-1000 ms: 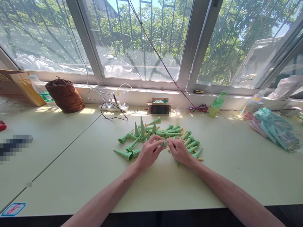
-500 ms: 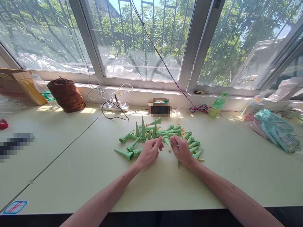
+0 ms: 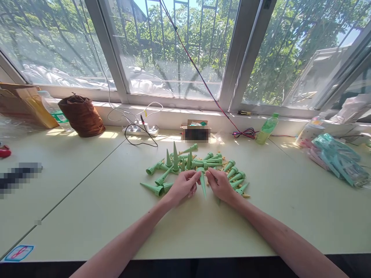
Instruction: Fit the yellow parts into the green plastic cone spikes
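A heap of green plastic cone spikes (image 3: 203,163) lies in the middle of the pale table (image 3: 101,208), some standing tip up, most on their sides. One green spike (image 3: 203,182) hangs tip down between my hands, just in front of the heap. My left hand (image 3: 183,185) pinches its wide top end with thumb and fingers. My right hand (image 3: 220,184) is curled beside it, fingertips at the same top end. Small yellowish bits (image 3: 223,166) lie scattered among the spikes.
Along the window sill stand a brown bag (image 3: 81,116), a water bottle (image 3: 53,110), a white power strip (image 3: 142,129) with cables, a small box (image 3: 197,131), a green bottle (image 3: 266,129). A pile of teal packets (image 3: 337,158) sits at the right. A red object (image 3: 4,152) lies far left.
The spike held between my hands has swung from lying crosswise to hanging tip down toward me. Both hands stayed at the front of the heap.
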`<action>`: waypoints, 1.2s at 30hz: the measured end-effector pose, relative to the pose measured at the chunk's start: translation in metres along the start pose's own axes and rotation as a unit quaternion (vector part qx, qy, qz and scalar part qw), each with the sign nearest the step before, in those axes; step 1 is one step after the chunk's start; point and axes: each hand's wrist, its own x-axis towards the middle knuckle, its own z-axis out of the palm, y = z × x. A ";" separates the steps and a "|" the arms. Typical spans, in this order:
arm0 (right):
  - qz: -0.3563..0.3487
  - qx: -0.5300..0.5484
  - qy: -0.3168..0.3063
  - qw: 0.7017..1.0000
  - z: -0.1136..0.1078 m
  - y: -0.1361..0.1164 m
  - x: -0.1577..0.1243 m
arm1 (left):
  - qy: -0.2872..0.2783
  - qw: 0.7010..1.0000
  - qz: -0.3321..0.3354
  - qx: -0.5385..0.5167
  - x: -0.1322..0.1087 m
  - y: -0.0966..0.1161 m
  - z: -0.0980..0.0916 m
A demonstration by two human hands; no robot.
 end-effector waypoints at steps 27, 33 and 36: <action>0.053 0.089 -0.028 0.994 -0.005 -0.009 0.000 | 0.091 0.925 0.268 0.253 0.000 -0.008 -0.002; 0.054 0.063 -0.026 0.996 -0.005 -0.011 0.001 | 0.075 0.882 0.340 0.318 -0.002 -0.008 -0.004; 0.050 0.047 -0.030 0.997 -0.004 -0.010 0.001 | 0.066 0.860 0.358 0.358 -0.004 -0.008 -0.006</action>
